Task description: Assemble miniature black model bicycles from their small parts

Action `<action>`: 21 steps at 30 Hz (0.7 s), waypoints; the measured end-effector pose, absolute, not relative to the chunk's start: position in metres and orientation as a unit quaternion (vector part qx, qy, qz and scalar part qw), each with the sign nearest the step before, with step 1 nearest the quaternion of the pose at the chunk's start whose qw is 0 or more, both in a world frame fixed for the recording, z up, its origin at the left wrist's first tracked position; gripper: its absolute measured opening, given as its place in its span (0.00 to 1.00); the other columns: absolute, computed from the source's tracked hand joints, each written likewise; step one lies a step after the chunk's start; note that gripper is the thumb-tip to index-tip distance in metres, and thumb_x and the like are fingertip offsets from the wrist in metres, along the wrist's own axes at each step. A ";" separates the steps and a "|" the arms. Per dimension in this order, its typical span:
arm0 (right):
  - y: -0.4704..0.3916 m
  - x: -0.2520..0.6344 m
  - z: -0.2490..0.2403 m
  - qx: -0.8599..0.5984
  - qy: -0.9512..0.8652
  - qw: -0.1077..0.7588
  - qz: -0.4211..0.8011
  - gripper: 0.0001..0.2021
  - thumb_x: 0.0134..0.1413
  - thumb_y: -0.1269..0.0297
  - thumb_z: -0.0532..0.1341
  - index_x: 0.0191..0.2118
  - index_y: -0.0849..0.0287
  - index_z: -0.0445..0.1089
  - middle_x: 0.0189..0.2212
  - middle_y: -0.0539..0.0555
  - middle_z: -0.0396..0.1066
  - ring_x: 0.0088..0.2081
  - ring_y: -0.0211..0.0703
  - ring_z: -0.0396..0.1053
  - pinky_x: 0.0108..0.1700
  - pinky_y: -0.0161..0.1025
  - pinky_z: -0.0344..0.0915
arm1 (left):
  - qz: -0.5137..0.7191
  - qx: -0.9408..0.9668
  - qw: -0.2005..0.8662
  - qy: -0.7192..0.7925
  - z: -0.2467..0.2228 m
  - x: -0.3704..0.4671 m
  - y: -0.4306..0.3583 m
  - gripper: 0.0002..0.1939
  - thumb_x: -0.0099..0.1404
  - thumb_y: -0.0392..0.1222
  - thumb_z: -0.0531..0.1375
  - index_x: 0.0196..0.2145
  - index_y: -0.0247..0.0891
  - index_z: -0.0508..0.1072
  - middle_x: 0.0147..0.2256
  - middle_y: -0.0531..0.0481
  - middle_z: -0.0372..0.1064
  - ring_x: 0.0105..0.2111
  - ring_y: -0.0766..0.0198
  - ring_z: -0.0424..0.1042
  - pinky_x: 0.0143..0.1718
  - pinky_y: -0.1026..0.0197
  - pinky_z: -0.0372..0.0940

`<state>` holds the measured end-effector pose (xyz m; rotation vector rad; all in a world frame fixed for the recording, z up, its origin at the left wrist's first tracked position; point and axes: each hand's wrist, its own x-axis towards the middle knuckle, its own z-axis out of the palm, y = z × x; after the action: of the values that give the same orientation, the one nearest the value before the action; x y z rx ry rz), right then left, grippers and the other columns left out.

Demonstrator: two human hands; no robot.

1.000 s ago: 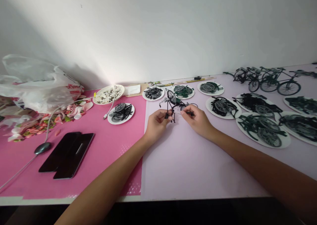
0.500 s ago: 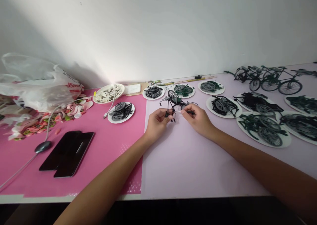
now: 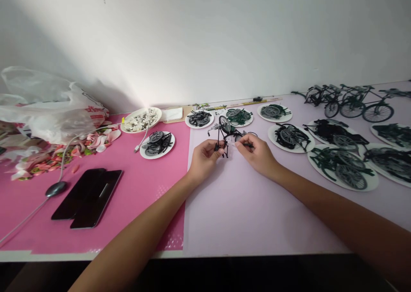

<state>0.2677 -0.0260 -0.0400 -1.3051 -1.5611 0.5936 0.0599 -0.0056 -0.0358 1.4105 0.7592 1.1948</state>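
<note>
My left hand (image 3: 204, 158) is closed, thumb and fingers pinching the dark frame of a small model bicycle (image 3: 219, 134). One of its wheels stands up above my fingertips, with the handlebar to the left of it. From the right, my right hand (image 3: 257, 152) grips a thin screwdriver (image 3: 231, 144) with a bright shaft and a dark handle. The shaft points left, its tip at the bicycle part between my hands. My fingers cover some of the frame and most of the handle.
Plates of dark bicycle parts (image 3: 342, 168) stand to the right and behind; assembled model bicycles (image 3: 356, 103) are at the back right. At left are a plate of parts (image 3: 157, 145), a bowl of pale pieces (image 3: 141, 120), two phones (image 3: 98, 200), a cable and a plastic bag (image 3: 54, 112).
The view has shifted very slightly. Both hands keep the same grip, with the bicycle and screwdriver in nearly the same place.
</note>
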 end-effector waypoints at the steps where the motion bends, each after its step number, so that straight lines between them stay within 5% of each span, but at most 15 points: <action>1: -0.026 0.268 -0.040 -0.537 -0.642 0.490 0.243 0.15 0.61 0.47 0.63 0.36 0.55 0.68 0.33 0.54 0.74 0.35 0.46 0.70 0.36 0.41 0.67 | 0.504 0.593 0.541 0.320 -0.036 0.060 -0.006 0.22 0.57 0.54 0.73 0.41 0.35 0.76 0.46 0.40 0.79 0.44 0.56 0.77 0.50 0.53 0.70; 21: -0.026 0.268 -0.039 -0.545 -0.652 0.474 0.230 0.16 0.61 0.47 0.63 0.33 0.54 0.66 0.29 0.50 0.71 0.30 0.42 0.66 0.33 0.39 0.63 | 0.499 0.597 0.537 0.326 -0.034 0.060 -0.007 0.22 0.57 0.54 0.74 0.40 0.35 0.77 0.45 0.40 0.80 0.42 0.57 0.77 0.48 0.52 0.71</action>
<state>0.2683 -0.0256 -0.0394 -1.3331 -1.5945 0.5625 0.0603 -0.0070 -0.0337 1.4207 0.7758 1.1864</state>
